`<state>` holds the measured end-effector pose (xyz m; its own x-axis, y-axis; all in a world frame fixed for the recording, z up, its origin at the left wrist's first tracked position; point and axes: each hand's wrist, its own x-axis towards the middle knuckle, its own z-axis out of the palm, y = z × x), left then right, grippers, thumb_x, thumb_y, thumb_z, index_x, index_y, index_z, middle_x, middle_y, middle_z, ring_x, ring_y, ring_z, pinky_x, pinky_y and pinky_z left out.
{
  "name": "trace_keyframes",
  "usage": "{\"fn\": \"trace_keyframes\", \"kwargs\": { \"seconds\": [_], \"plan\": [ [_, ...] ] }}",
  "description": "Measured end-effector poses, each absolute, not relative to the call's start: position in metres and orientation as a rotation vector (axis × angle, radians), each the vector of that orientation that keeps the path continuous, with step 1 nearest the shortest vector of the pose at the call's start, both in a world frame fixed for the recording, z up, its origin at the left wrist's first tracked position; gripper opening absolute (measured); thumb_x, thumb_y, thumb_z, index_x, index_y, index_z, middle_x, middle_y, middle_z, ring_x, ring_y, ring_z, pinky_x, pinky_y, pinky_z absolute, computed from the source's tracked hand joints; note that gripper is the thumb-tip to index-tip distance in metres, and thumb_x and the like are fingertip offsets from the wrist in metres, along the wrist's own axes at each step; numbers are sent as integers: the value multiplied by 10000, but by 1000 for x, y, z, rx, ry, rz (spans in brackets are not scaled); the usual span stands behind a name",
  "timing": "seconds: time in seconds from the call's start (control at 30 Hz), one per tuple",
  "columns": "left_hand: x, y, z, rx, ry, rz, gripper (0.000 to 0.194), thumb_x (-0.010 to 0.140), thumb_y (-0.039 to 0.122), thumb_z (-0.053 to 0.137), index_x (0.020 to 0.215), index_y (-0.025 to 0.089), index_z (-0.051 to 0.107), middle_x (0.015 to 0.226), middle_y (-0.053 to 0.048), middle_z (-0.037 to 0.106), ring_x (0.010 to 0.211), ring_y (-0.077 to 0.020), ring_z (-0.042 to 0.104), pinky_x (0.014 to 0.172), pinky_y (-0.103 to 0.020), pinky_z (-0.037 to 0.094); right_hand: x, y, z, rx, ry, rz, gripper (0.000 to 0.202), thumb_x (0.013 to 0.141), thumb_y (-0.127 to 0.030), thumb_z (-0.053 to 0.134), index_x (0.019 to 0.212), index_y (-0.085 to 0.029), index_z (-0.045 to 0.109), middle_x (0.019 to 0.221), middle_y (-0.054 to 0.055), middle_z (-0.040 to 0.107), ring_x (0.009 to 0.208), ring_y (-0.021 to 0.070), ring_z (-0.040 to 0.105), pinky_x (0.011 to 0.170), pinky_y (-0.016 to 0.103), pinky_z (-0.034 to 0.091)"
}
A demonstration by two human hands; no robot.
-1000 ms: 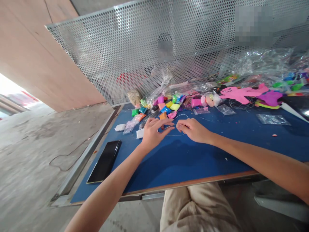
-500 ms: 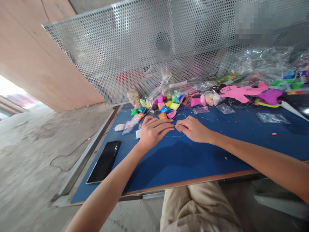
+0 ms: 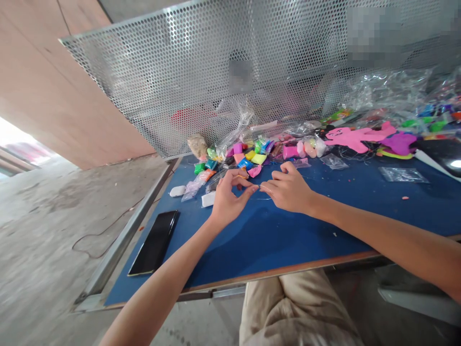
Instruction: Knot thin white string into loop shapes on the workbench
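- The left hand is held just above the table with its thumb and index fingertips pinched together on a fine, pale strand; its other fingers curve loosely.
- The right hand meets it almost tip to tip, thumb and index pressed together on the same strand, the remaining fingers bent and lifted.
- That strand, thread-thin and faintly shiny, is between the two hands, a little of it bowing out below the fingertips; how its ends run I cannot tell.
- Under them the table has a smooth, matt blue top with a brown front edge.
- Just behind the hands lies a heap of soft-looking, pillow-shaped coloured packets, in yellow, blue, green and pink, among crinkled clear plastic.
- Beside the left hand sit a white block and a smooth, rounded white case.
- Nearer the left forearm a flat, glossy black phone lies at a slant.
- Toward the back right, a flat pink figure with a drawn face and blunt limbs overlaps a purple piece.
- In front of these rests a wrinkled, transparent bag.
- A grey metal panel, punched all over with round holes, stands behind everything.
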<state>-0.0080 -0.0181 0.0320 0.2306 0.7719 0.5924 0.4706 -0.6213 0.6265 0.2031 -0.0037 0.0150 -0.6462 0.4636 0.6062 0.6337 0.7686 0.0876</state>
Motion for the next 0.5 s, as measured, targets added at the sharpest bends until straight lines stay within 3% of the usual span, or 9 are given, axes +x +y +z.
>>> {"fn": "trace_keyframes", "kwargs": {
  "seconds": [0.13, 0.27, 0.37, 0.5],
  "plan": [
    [-11, -16, 38, 2148, 1058, 1291, 228, 848, 353, 722, 983, 187, 643, 804, -14, 713, 726, -136, 651, 681, -273, 504, 202, -5, 17, -863, -2342, -137, 274, 1010, -259, 422, 851, -199, 636, 651, 48, 587, 713, 199, 451, 796, 405, 261],
    [-29, -10, 46, 2027, 793, 965, 309, 908, 373, 647, 1159, 199, 693, 958, -83, 754, 885, -194, 701, 791, -329, 552, 206, -1, 20, -727, -2249, 800, 364, 1027, -375, 413, 755, -180, 555, 646, -4, 511, 592, 132, 421, 665, 313, 311],
    [-38, -8, 48, 1863, 605, 774, 391, 978, 375, 523, 1309, 207, 647, 1031, -132, 750, 916, -224, 708, 794, -367, 568, 211, 2, 20, -483, -1996, 1547, 402, 995, -429, 473, 682, -178, 488, 610, -29, 431, 502, 103, 330, 511, 269, 222],
    [-30, -11, 37, 1766, 606, 835, 343, 887, 319, 689, 1224, 260, 705, 1082, -94, 738, 940, -207, 696, 792, -343, 574, 209, 0, 16, -288, -1706, 1960, 350, 968, -335, 508, 655, -188, 456, 492, -48, 381, 497, 119, 327, 527, 275, 246]
  ]
}}
